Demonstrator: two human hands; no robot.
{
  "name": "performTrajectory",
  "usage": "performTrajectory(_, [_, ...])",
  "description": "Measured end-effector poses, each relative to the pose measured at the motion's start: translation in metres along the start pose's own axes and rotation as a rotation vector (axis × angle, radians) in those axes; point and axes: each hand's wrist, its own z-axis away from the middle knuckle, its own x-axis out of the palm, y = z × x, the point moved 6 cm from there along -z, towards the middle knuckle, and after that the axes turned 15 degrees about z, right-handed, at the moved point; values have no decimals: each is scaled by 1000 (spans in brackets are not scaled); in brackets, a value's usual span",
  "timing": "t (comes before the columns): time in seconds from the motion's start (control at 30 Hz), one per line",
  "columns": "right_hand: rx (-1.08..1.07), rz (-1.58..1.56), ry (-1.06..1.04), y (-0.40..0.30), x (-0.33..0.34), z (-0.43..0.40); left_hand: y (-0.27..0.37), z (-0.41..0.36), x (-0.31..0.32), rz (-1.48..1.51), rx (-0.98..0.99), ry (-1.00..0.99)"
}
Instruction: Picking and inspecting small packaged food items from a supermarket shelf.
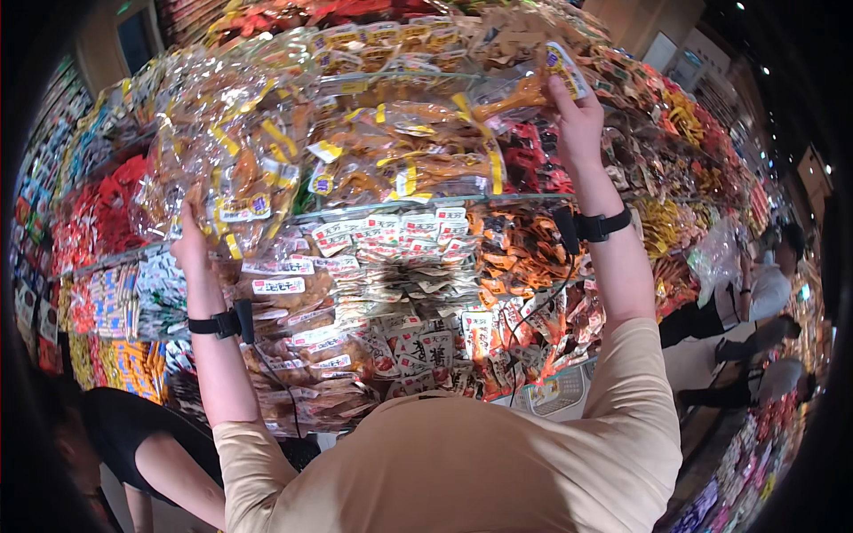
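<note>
My right hand (578, 120) is raised at the upper right, its fingers closed on a clear plastic packet of a brown drumstick (516, 96) with a white, purple and yellow label. At the left, my left hand (190, 230) is at the near side of a large clear plastic bag of packaged snacks (246, 166); its fingers are partly hidden, so whether it grips the bag cannot be told. Between the hands, more drumstick packets (426, 156) with yellow strips lie in a glass-edged compartment. Both wrists wear black straps with cables.
Below the compartment's glass edge (433, 205) are white snack packets (400, 233) and orange-and-black packets (520, 246). A grey plastic basket (556, 393) is near my right side. A person in black (156, 433) bends at the lower left; several people stand at the right.
</note>
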Motion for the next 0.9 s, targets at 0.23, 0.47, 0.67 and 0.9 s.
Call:
performTrajectory(0.23, [127,-80,-104,-38,-11,33,32,55,0,-83,-34,37])
performTrajectory(0.47, [41,-226,-191,-78,-6,63,26,52,3,41,-74,20])
performTrajectory(0.67, [-41,-121,-241,-101,-4,81,23,37,10,241,-3,-184])
performTrajectory(0.9, [-53,-105,-302,-105,-6,85,33,64,12,273,-1,-192])
